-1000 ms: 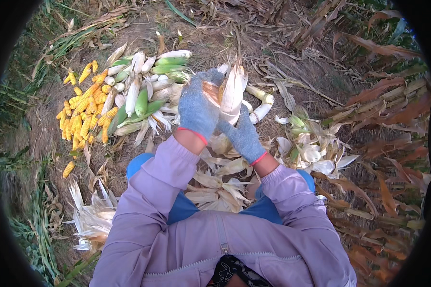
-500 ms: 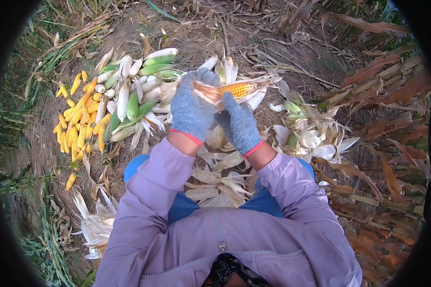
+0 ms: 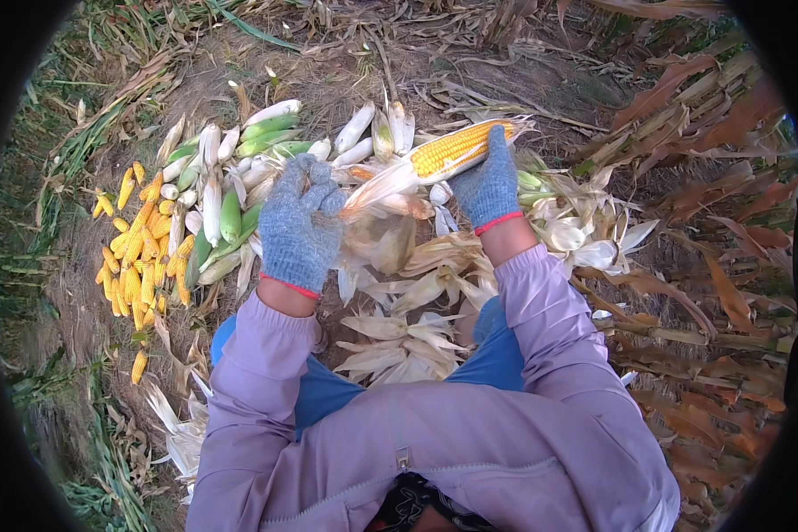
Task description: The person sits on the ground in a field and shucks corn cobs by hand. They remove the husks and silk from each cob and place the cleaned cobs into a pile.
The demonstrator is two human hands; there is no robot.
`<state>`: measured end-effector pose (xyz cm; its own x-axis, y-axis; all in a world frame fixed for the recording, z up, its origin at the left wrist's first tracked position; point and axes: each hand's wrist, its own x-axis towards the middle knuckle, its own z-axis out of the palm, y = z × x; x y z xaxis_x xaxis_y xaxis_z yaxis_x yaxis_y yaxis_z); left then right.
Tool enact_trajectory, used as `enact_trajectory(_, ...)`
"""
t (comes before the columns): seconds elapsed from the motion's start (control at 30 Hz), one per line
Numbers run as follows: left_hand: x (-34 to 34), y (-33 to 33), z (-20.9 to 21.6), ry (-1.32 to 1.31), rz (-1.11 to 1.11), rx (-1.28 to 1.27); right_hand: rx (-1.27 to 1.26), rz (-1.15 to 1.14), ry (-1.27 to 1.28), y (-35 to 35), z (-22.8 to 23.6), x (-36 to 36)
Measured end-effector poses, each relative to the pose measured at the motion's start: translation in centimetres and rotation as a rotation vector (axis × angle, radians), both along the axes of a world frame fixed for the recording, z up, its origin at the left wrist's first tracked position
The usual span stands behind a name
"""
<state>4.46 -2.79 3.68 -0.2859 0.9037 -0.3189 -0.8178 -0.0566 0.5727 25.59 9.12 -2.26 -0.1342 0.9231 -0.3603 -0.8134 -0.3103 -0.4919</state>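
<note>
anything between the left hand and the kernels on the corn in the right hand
Yes, pale husk at the left end of the corn. Whether the left hand touches it is unclear.

The left hand (image 3: pixel 301 217) and right hand (image 3: pixel 490 182) wear fuzzy blue-grey knitted gloves (image 3: pixel 293 244), edged at the wrist with bright pinkish-red bands (image 3: pixel 290 287). The pale lilac jacket (image 3: pixel 346 434) has gathered cuffs (image 3: pixel 279 317) and a light zip (image 3: pixel 402 459). The trousers (image 3: pixel 498 359) are blue. Black cloth (image 3: pixel 406 504) with pale line patterns shows at the neckline.

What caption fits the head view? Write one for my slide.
A gloved right hand holds a partly husked corn ear; bare yellow cobs lie at left.
</note>
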Motion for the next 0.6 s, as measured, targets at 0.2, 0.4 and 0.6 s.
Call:
enact_trajectory(0.2, -2.5, -2.1, -3.7, 1.756, -0.120, -0.019, 0.156, -0.021, -0.129, 1.1, -0.3, 0.8)
enact_trajectory(0.4, -4.6, 0.1, -5.6, 0.673, 0.167, -0.182, 0.618, 0.030, -1.247, 1.3, -3.6, 0.1)
enact_trajectory(0.6, -3.4, 0.0, -3.4, 1.137, -0.035, -0.022, 1.258, 0.110, -1.617, -3.7, -1.7, -3.4)
